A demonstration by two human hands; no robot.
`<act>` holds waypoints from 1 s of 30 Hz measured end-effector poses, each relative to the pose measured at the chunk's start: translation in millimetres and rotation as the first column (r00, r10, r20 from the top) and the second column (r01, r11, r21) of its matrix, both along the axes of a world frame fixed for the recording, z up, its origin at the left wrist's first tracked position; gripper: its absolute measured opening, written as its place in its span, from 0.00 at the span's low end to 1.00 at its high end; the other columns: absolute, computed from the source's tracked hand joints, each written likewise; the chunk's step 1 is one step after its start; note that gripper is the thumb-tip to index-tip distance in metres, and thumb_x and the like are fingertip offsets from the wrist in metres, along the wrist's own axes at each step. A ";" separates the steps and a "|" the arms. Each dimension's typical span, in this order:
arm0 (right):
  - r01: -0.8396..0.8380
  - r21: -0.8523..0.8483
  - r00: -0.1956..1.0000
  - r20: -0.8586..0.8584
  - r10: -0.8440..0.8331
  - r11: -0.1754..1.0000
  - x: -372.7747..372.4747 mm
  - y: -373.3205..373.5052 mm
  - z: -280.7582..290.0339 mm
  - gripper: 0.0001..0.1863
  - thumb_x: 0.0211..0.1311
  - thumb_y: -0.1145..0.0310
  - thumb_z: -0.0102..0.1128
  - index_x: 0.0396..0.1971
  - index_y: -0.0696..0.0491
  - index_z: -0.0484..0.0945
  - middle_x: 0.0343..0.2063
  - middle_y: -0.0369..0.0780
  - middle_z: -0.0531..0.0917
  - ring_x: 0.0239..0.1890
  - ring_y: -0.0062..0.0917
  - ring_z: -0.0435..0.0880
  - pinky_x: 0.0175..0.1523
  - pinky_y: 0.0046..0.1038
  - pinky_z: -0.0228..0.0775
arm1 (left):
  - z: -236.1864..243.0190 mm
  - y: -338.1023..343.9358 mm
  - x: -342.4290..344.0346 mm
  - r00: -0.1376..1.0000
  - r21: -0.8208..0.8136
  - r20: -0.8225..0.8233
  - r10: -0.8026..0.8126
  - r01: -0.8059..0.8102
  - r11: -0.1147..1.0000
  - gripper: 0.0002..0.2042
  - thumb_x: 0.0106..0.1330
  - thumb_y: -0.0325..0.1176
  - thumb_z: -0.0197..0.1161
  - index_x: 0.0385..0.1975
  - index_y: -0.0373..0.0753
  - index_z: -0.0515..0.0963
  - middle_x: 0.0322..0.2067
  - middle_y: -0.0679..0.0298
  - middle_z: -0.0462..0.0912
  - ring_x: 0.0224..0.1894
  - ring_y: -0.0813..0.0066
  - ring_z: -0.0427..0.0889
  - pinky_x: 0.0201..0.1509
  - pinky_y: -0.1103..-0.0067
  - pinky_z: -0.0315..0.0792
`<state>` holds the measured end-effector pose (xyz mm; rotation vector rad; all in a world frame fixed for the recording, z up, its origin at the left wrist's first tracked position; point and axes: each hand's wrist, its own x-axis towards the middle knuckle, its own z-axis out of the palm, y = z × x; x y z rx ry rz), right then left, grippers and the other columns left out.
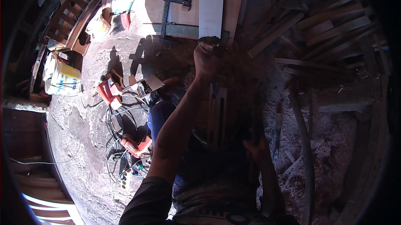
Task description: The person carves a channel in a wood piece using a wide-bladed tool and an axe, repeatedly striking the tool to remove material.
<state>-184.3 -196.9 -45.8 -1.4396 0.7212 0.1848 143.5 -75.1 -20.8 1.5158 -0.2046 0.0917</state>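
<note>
My left arm reaches forward, and my left hand (206,61) is closed in a fist at the near end of a long white board (211,8). A dark, ragged-looking thing (209,40) shows at the top of that fist; its kind cannot be made out. The board lies lengthwise over a wider light wooden panel (184,16). Just left of it is a bar clamp (167,10) with a dark handle. My right hand (256,147) is low and close to my body, in deep shadow. Its fingers look curled, and what they hold is hidden in the dark.
Left on the cracked floor lie two red power tools, one upper (110,91) and one lower (135,145), amid tangled cables. A white-and-yellow bucket (62,74) stands farther left. Stacked timber offcuts (330,29) fill the far right. A chisel-like tool (277,127) lies right of me.
</note>
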 end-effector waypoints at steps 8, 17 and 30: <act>-0.027 -0.023 1.000 -0.002 0.027 0.999 0.8 0.4 6.9 0.37 0.57 0.74 0.69 0.67 0.57 0.62 0.37 0.41 0.81 0.18 0.20 0.77 0.19 0.25 0.71 | 27.9 19.4 -34.0 0.986 0.013 -0.112 -0.120 0.122 0.992 0.08 0.60 0.33 0.73 0.29 0.37 0.83 0.24 0.72 0.81 0.23 0.88 0.76 0.25 0.83 0.69; -0.006 -0.008 0.998 0.069 0.007 1.000 1.8 12.1 15.7 0.38 0.57 0.77 0.68 0.68 0.56 0.62 0.48 0.44 0.79 0.15 0.20 0.76 0.19 0.25 0.70 | 37.6 19.4 -52.0 0.976 -0.136 -0.146 -0.163 0.143 0.980 0.05 0.63 0.31 0.71 0.29 0.39 0.83 0.22 0.76 0.79 0.22 0.90 0.74 0.23 0.84 0.66; -0.051 -0.006 0.999 0.012 0.051 0.999 -0.8 10.0 10.7 0.40 0.58 0.76 0.68 0.69 0.55 0.58 0.44 0.43 0.80 0.16 0.21 0.77 0.18 0.27 0.72 | 6.3 3.7 -13.0 0.998 -0.125 -0.033 -0.062 0.058 0.991 0.07 0.61 0.31 0.71 0.23 0.42 0.80 0.20 0.78 0.77 0.22 0.91 0.71 0.24 0.84 0.64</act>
